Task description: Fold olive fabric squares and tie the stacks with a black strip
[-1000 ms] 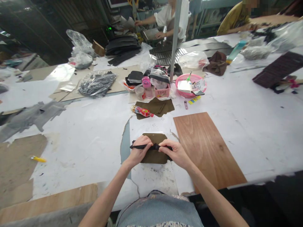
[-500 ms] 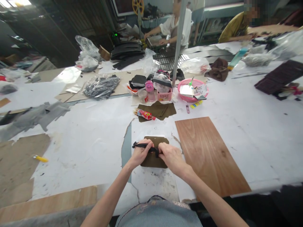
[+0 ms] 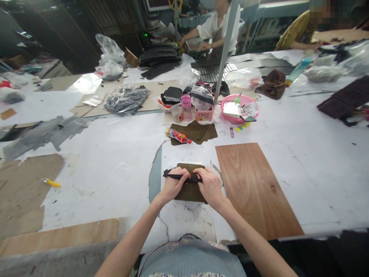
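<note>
An olive-brown fabric piece (image 3: 192, 192) lies flat on the white table (image 3: 115, 161) right in front of me. A black strip (image 3: 173, 176) runs across its upper part. My left hand (image 3: 172, 186) pinches the strip near its left end, fingers closed. My right hand (image 3: 211, 186) is closed on the strip's right part and presses it onto the fabric. The two hands almost touch over the piece's middle.
A wooden board (image 3: 253, 184) lies just right of my hands. Behind are a stack of olive pieces (image 3: 198, 132), a small glue tube (image 3: 178, 135), a pink basin (image 3: 240, 106), a pink box (image 3: 204, 111) and bags. Two people work across the table. A yellow cutter (image 3: 52, 183) lies left.
My right hand slid left along the black strip toward my left hand, then eased slightly apart; the strip stays across the fabric's upper part. The camera shifted a little.
</note>
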`<action>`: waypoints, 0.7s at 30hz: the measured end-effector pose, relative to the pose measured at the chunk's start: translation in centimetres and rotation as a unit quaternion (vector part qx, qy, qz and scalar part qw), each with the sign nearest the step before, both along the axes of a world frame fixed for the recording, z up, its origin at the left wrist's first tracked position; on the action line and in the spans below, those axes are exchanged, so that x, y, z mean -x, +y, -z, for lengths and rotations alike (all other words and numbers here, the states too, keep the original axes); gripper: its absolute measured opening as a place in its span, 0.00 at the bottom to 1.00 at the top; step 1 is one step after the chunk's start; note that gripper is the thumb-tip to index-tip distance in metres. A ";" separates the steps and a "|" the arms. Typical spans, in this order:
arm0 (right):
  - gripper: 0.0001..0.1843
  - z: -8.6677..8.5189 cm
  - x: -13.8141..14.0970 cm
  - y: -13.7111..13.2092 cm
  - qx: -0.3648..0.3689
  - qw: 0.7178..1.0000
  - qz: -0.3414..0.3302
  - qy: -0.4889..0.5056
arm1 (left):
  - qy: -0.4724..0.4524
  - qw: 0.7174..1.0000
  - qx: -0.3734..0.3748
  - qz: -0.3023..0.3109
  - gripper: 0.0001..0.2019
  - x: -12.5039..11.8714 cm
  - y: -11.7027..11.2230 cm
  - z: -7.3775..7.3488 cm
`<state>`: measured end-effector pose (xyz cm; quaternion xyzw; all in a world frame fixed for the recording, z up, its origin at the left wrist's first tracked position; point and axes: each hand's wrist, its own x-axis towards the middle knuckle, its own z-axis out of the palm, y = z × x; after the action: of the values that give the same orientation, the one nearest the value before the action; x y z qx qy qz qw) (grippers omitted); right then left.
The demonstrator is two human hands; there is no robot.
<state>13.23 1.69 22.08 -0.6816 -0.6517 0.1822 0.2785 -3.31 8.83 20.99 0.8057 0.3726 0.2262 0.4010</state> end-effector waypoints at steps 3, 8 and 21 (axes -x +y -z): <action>0.21 -0.7 -0.7 -0.3 0.014 0.994 -0.064 0.092 | -0.010 1.000 0.005 0.001 0.19 0.0 0.0 0.1; 0.22 -1.0 -2.4 0.0 0.018 0.988 -0.105 0.108 | -0.021 1.000 0.013 -0.001 0.18 0.1 -0.1 0.1; 0.12 0.4 -6.3 1.7 -0.032 0.955 0.202 0.213 | -0.006 1.000 -0.008 -0.002 0.18 0.0 -0.5 -0.2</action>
<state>19.53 3.41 21.65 -0.7354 -0.4314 0.2419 0.4633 -3.27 8.36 21.15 0.8069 0.3699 0.2341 0.3966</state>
